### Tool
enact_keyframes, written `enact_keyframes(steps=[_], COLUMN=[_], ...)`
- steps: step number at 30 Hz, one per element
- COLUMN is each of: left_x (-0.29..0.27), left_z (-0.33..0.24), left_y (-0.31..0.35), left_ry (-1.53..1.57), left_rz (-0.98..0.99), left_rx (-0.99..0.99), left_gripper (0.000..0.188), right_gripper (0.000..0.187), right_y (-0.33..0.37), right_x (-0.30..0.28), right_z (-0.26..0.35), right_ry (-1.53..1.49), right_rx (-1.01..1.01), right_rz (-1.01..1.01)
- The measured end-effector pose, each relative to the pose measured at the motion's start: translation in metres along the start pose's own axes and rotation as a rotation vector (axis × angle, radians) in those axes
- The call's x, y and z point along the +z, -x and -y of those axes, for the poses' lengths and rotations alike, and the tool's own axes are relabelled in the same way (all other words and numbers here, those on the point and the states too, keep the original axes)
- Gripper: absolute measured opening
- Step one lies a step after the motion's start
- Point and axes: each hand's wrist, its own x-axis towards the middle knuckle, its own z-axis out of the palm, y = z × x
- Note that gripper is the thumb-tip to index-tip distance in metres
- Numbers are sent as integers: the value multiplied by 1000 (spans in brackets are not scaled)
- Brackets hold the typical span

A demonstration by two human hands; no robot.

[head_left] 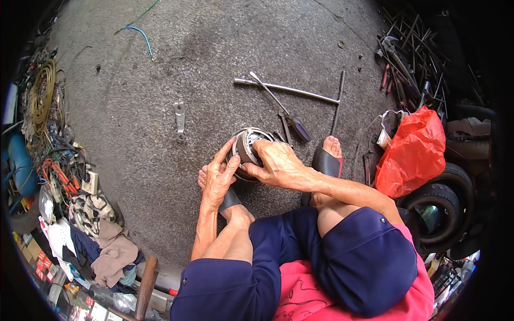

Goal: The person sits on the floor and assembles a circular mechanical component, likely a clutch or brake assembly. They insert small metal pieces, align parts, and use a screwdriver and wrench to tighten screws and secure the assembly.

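Note:
Between my feet is a round metal drum-like part (263, 134), with a dark curved band resembling a brake shoe (244, 151) at its near left side. My left hand (218, 179) grips the band, its forefinger along the rim and its thumb on the front. From the right, my right hand (278, 162) reaches over the part, thumb pressed near the band and fingers curled inside the rim. My fingers hide much of the inside. Just beyond lie pliers (286, 128) and a screwdriver (299, 127) with a dark handle.
A T-handle wrench (300, 92) lies farther off on the grey ground (160, 160). To the left is a small metal lever (180, 121). Cables and cloths (113, 251) crowd the left edge. A red plastic bag (412, 152), tyres (433, 206) and piled tools line the right.

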Motion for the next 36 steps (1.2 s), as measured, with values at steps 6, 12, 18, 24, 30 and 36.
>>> enact_keyframes(steps=[6,12,18,24,30,36], left_x=[3,7,11,18,25,26], left_z=[-12,-11,-14,-11,-12,-12], left_y=[-5,-10,-16,-26,-32,-29], left_ry=[-42,-101,-97,-427,-446,-418], left_rz=[0,-25,-31,-194,-268,-279], left_rx=[16,115,136,329,334,334], left_gripper=[52,50,48,39,36,36], right_gripper=[41,55,64,39,45,39], right_y=[0,-5,-11,-18,-24,-25], right_x=[-11,-4,-14,-19,-14,-21], right_z=[10,10,14,11,1,-15], right_ry=[51,207,282,212,192,58], right_rx=[38,-22,-77,-9,115,275], right_rz=[-48,-162,-56,-135,-210,-37])
